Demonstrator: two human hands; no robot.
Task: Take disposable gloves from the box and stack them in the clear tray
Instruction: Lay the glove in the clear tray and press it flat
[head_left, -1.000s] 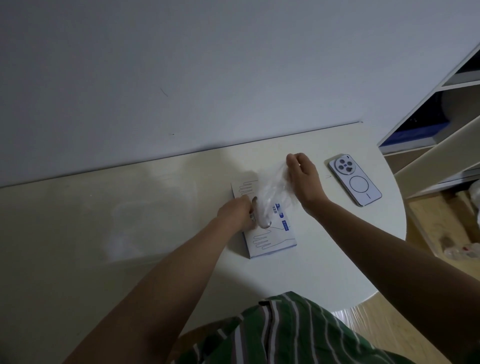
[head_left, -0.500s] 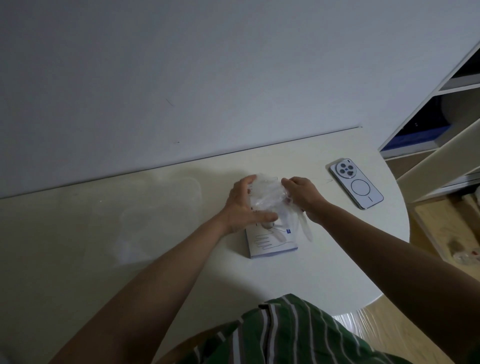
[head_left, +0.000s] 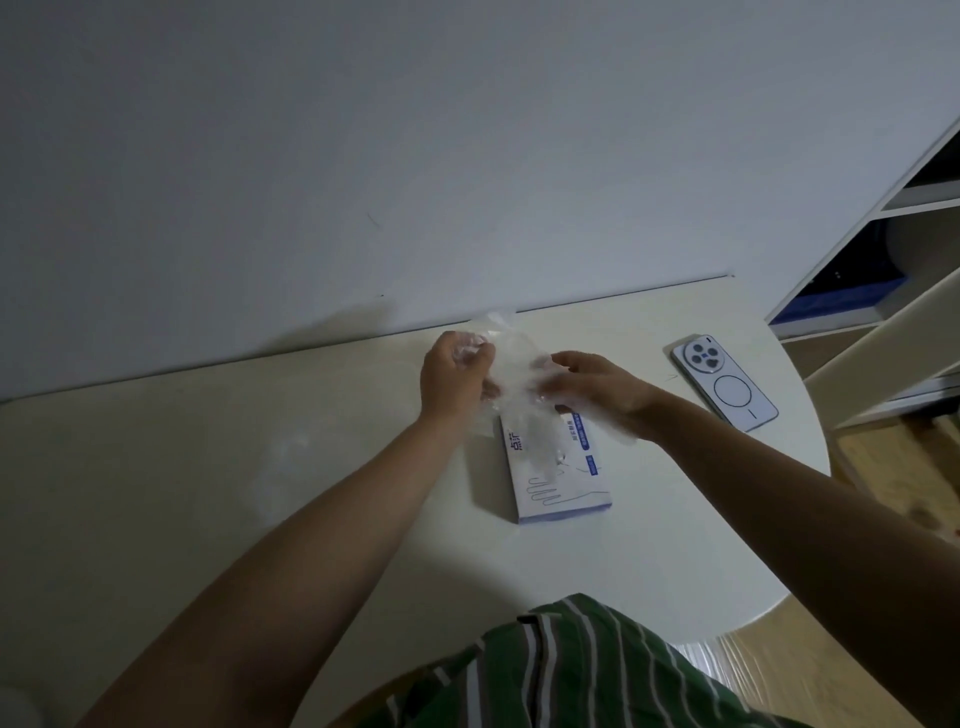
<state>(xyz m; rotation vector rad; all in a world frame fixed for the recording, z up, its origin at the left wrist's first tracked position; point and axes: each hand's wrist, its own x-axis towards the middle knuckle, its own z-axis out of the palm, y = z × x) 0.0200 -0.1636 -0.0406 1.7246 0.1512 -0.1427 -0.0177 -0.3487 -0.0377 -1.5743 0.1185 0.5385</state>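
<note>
Above the far end of the glove box (head_left: 561, 478), the left hand (head_left: 452, 379) grips a clear disposable glove (head_left: 514, 374) with curled fingers; the right hand (head_left: 597, 389) pinches its opposite side. The glove box lies flat on the white table (head_left: 311, 467), left of a phone (head_left: 724, 389).

The flat cardboard glove box (head_left: 558, 483) is white with blue lettering, a thin blue line drawing of a hand and a pale blue lower edge. The crumpled thin plastic glove (head_left: 519, 374) above it is colourless and see-through with a milky sheen. The round-edged table top (head_left: 208, 493) is cream, the plain wall (head_left: 363, 130) pale blue-grey, the slab-shaped phone (head_left: 724, 389) silvery white with dark lenses and a thin ring outline, and the cloth garment (head_left: 571, 670) dark green with narrow white stripes.
</note>
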